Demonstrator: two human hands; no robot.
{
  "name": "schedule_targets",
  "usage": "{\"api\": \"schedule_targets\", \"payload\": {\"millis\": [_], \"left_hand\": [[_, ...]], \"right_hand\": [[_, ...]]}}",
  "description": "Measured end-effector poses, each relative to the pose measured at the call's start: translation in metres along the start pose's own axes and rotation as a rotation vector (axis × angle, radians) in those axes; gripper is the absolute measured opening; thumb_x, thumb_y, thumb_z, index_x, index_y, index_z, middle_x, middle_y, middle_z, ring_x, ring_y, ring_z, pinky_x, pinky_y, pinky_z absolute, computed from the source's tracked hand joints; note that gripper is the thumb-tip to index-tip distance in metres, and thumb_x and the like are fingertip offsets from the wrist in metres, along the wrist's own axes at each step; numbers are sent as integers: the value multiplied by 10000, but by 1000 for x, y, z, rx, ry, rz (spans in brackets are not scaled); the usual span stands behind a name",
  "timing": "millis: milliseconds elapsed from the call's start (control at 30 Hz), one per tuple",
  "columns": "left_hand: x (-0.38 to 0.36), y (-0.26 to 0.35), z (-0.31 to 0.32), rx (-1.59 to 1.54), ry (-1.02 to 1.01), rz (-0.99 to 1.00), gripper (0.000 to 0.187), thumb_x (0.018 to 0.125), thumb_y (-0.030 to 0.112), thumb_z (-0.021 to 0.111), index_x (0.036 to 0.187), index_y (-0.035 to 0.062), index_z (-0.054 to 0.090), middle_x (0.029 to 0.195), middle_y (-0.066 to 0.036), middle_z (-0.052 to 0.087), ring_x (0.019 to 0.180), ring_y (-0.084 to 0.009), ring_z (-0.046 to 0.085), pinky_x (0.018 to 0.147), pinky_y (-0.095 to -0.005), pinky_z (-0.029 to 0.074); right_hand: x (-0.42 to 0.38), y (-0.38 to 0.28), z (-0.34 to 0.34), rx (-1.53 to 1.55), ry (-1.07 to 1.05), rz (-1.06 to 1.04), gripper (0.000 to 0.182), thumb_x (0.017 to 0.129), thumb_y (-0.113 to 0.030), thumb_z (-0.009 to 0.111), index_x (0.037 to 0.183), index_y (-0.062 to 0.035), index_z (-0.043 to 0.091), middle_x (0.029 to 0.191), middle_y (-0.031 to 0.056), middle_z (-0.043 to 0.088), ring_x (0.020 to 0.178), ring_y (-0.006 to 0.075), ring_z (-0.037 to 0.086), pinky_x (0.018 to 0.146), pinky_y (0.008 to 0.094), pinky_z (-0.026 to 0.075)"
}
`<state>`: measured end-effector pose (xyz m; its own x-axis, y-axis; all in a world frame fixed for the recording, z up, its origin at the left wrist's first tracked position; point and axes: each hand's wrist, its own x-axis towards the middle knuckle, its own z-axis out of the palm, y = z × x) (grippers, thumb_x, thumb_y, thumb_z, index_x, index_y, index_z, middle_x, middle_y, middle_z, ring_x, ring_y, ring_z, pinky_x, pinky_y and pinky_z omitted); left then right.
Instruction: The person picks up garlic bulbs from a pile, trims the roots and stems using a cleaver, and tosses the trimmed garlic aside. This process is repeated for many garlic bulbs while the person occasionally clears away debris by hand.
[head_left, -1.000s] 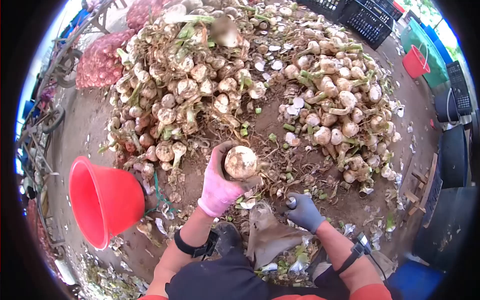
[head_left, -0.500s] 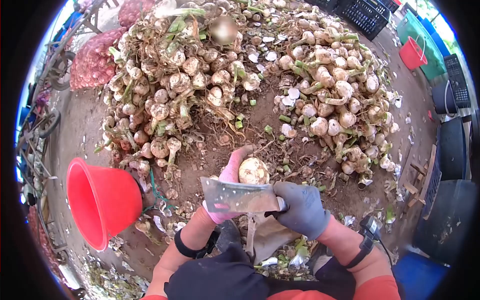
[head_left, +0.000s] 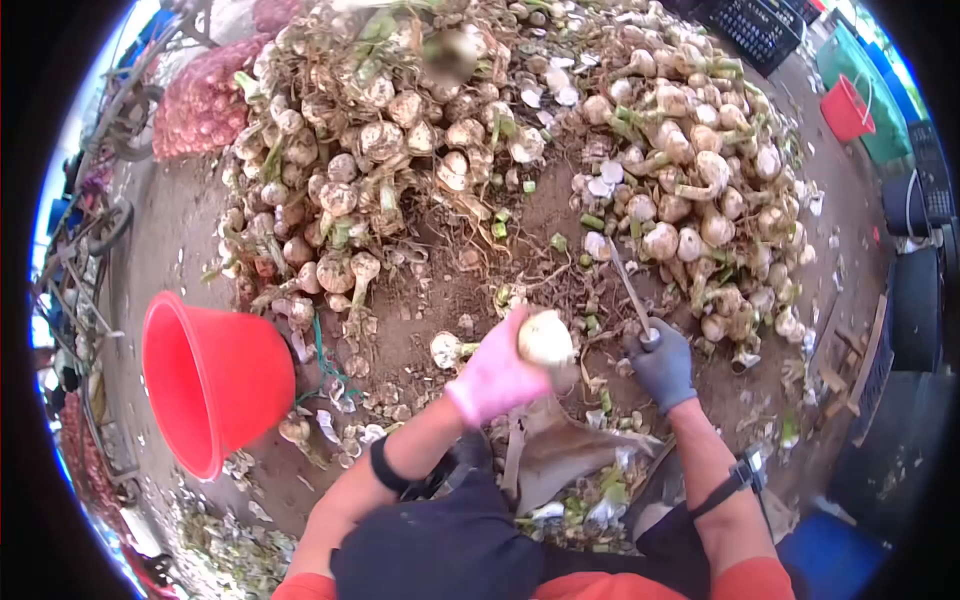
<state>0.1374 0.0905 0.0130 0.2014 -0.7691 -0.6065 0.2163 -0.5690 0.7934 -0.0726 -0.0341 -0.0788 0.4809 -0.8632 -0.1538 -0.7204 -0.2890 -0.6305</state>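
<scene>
My left hand (head_left: 503, 378), in a pink glove, grips a pale garlic bulb (head_left: 546, 339) whose side looks clean and white. In a grey glove, my right hand (head_left: 660, 372) is closed round the handle of a cleaver (head_left: 628, 282). Its blade is seen nearly edge-on, pointing up and away from me, apart from the bulb. Just left of my pink glove, another garlic bulb (head_left: 446, 350) lies on the ground. Under my hands, a tan cloth or sack (head_left: 565, 455) is spread between my legs.
Large heaps of stemmed garlic stand ahead, a left heap (head_left: 340, 190) and a right heap (head_left: 700, 170). A red bucket (head_left: 225, 385) leans at left. Behind it sits a filled pink mesh bag (head_left: 205, 105). Black crates (head_left: 757, 35) and a smaller red bucket (head_left: 848, 108) are far right.
The cleaver has swung from in front of the bulb to the right, its blade turned upward. My left hand has moved right with the bulb, which now shows a whiter surface.
</scene>
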Motion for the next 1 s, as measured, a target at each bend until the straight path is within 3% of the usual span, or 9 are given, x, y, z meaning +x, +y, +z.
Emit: {"api": "schedule_targets", "payload": {"millis": [100, 167, 300, 367, 467, 533, 567, 667, 1000], "left_hand": [[18, 7, 5, -165, -95, 399, 1011, 669, 73, 856, 1463, 8, 233, 1328, -162, 493, 1176, -203, 529, 937, -322, 505], [1, 45, 5, -643, -339, 410, 1045, 659, -5, 826, 1503, 76, 216, 1475, -165, 345, 1289, -251, 470, 1006, -346, 470], [25, -31, -55, 291, 207, 431, 920, 675, -19, 786, 1464, 123, 334, 1450, -143, 411, 1328, -298, 424, 1072, -401, 412], [13, -73, -62, 1005, 432, 79, 850, 684, 56, 801, 1420, 109, 377, 1438, -168, 417, 1343, -322, 399, 1085, -418, 394], [8, -132, -58, 1088, 499, -15, 737, 693, 106, 792, 1346, 100, 452, 1380, -186, 452, 1306, -348, 430, 1080, -425, 394], [9, -143, -62, 727, 592, 323, 625, 709, 116, 779, 1271, 75, 508, 1209, -134, 565, 1132, -277, 566, 974, -355, 470], [8, -136, -60, 723, 587, 323, 625, 709, 116, 779, 1271, 75, 508, 1209, -134, 565, 1132, -277, 566, 974, -355, 470], [3, -86, -48, -231, 378, 103, 476, 762, 73, 709, 1196, 25, 519, 889, -14, 585, 806, -95, 576, 767, -251, 479], [-12, -38, -26, -788, -54, 110, 488, 760, 70, 665, 1207, 44, 473, 951, -42, 590, 773, -124, 574, 712, -264, 471]], "right_hand": [[-8, 7, 34, 410, -134, 103, 166, 752, -77, 704, 903, -25, 661, 711, 110, 679, 646, 179, 657, 611, 330, 516], [-12, 7, 37, 510, -175, 131, 110, 766, -34, 683, 869, -19, 651, 701, 56, 677, 670, 118, 634, 625, 298, 511], [-12, -19, 26, 500, -255, 186, 114, 761, -54, 732, 802, -23, 631, 695, 57, 662, 665, 118, 613, 634, 293, 497], [-13, -19, 24, 512, -240, 101, 150, 760, -79, 752, 801, -18, 621, 709, 64, 663, 664, 131, 607, 636, 300, 492], [-17, -21, 29, 487, -241, 101, 164, 761, -92, 756, 800, -17, 616, 720, 70, 661, 656, 140, 599, 633, 305, 488], [-18, -26, 27, 448, -263, 77, 182, 767, -124, 762, 858, -22, 643, 701, 88, 644, 637, 148, 590, 618, 315, 484], [-21, -31, 25, 443, -262, 82, 182, 767, -124, 762, 858, -22, 643, 701, 88, 644, 637, 148, 590, 618, 315, 484], [-25, -61, 14, 450, -273, -75, 145, 803, -93, 748, 847, -36, 622, 682, 47, 623, 614, 117, 553, 585, 289, 460], [-26, -82, 1, 296, -180, -347, 271, 739, -104, 711, 1006, -97, 668, 810, 172, 664, 736, 361, 659, 627, 402, 521]]}}
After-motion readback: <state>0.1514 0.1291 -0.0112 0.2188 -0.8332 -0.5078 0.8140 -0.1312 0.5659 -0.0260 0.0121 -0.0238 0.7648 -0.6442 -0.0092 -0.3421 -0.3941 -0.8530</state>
